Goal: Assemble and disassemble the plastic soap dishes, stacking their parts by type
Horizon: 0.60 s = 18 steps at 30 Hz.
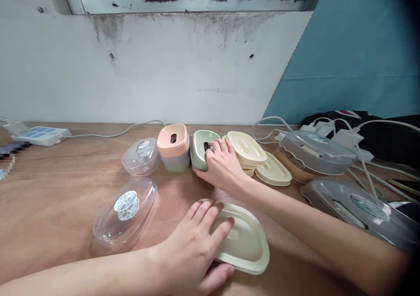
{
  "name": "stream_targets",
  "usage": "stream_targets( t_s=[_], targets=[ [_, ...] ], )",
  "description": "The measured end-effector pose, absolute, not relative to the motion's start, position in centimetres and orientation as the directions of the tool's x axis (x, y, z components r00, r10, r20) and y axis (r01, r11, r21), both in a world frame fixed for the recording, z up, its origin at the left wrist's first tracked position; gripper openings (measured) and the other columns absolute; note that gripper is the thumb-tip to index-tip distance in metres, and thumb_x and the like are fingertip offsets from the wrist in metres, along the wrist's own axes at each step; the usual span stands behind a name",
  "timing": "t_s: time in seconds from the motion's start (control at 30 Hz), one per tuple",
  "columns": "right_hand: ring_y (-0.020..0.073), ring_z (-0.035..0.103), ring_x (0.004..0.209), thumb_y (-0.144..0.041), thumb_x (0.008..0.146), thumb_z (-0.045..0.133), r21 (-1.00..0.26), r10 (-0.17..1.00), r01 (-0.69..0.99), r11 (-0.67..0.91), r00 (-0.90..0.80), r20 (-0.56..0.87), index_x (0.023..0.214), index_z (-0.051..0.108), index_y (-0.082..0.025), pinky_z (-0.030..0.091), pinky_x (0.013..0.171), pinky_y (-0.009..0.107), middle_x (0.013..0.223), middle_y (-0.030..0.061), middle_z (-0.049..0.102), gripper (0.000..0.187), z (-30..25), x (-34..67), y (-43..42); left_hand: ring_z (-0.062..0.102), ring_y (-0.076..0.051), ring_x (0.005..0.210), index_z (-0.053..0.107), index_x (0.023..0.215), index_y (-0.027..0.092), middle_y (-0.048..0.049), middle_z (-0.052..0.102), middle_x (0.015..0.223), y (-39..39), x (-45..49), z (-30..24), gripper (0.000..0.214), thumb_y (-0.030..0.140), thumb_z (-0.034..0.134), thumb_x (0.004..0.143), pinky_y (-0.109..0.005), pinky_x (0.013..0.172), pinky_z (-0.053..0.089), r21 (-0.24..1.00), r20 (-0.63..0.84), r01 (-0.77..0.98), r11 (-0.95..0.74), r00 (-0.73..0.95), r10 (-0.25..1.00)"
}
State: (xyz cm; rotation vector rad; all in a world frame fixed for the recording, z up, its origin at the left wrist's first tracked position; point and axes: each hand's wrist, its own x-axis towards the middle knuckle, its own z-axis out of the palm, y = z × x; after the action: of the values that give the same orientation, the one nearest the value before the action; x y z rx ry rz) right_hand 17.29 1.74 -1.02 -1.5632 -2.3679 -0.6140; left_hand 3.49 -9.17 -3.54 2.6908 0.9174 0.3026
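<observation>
A cream oval plastic tray [246,239] with a raised rim lies close to me on the table. My left hand [200,239] grips its left side, fingers over the top and thumb at the near edge. Farther back, my right hand [223,160] holds a pale green box [199,149] with a dark slot, thumb low on its front and fingers over its top. A peach-coloured box [173,145] with a similar slot stands just left of it. To the right, several cream trays [246,146] are stacked, partly behind my right hand.
Two clear plastic covers [142,156] with round stickers lie at the left. Grey translucent covers [316,149] sit at the right among white chargers and cables [364,156]. A white power strip [42,135] is far left. The wall [164,77] bounds the wooden table behind.
</observation>
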Motion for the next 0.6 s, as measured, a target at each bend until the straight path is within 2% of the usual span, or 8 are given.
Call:
stream_targets(
  t_s=[0.13, 0.37, 0.47, 0.53, 0.6],
  targets=[
    [0.0347, 0.041, 0.111, -0.05, 0.074, 0.055, 0.212, 0.832, 0.926, 0.312, -0.374, 0.409, 0.096, 0.064, -0.003, 0.02, 0.102, 0.049, 0.109, 0.0226, 0.054, 0.052, -0.1, 17.2, 2.5, 0.024, -0.036, 0.131, 0.037, 0.133, 0.014, -0.0199, 0.032, 0.139, -9.1, 3.5, -3.4, 0.058, 0.049, 0.039, 0.086, -0.051, 0.107, 0.023, 0.327, 0.109, 0.554, -0.766, 0.783, 0.612],
    [0.0351, 0.047, 0.107, -0.055, 0.075, 0.055, 0.202, 0.861, 0.929, 0.309, -0.363, 0.357, 0.09, 0.067, -0.004, 0.023, 0.1, 0.052, 0.106, 0.022, 0.057, 0.054, 0.2, 16.8, 4.2, 0.024, -0.036, 0.131, 0.036, 0.133, 0.013, -0.0198, 0.031, 0.14, -9.1, 3.5, -3.7, 0.058, 0.049, 0.037, 0.087, -0.052, 0.106, 0.023, 0.321, 0.123, 0.541, -0.777, 0.79, 0.601],
    [0.0374, 0.044, 0.112, -0.058, 0.073, 0.057, 0.193, 0.865, 0.936, 0.293, -0.346, 0.365, 0.104, 0.061, -0.001, 0.022, 0.102, 0.052, 0.111, 0.0241, 0.055, 0.065, 0.6, 17.0, 3.6, 0.024, -0.036, 0.131, 0.036, 0.132, 0.013, -0.0206, 0.031, 0.139, -9.1, 3.5, -3.7, 0.058, 0.047, 0.04, 0.086, -0.053, 0.105, 0.024, 0.312, 0.136, 0.54, -0.782, 0.789, 0.6],
    [0.0379, 0.036, 0.121, -0.058, 0.074, 0.056, 0.171, 0.85, 0.94, 0.296, -0.341, 0.402, 0.118, 0.052, -0.001, 0.02, 0.105, 0.051, 0.12, 0.0244, 0.049, 0.072, 0.7, 17.7, 2.1, 0.024, -0.037, 0.131, 0.037, 0.131, 0.013, -0.021, 0.031, 0.14, -9.0, 3.5, -3.6, 0.058, 0.046, 0.044, 0.085, -0.054, 0.104, 0.025, 0.306, 0.147, 0.543, -0.782, 0.784, 0.602],
    [0.0347, 0.029, 0.128, -0.054, 0.08, 0.051, 0.098, 0.806, 0.914, 0.394, -0.395, 0.441, 0.127, 0.045, -0.004, 0.018, 0.107, 0.049, 0.129, 0.0216, 0.042, 0.068, 0.5, 19.1, -0.3, 0.023, -0.038, 0.131, 0.037, 0.13, 0.012, -0.0225, 0.029, 0.14, -9.0, 3.5, -3.6, 0.061, 0.042, 0.052, 0.08, -0.056, 0.102, 0.028, 0.286, 0.169, 0.54, -0.791, 0.785, 0.597]
  ],
)
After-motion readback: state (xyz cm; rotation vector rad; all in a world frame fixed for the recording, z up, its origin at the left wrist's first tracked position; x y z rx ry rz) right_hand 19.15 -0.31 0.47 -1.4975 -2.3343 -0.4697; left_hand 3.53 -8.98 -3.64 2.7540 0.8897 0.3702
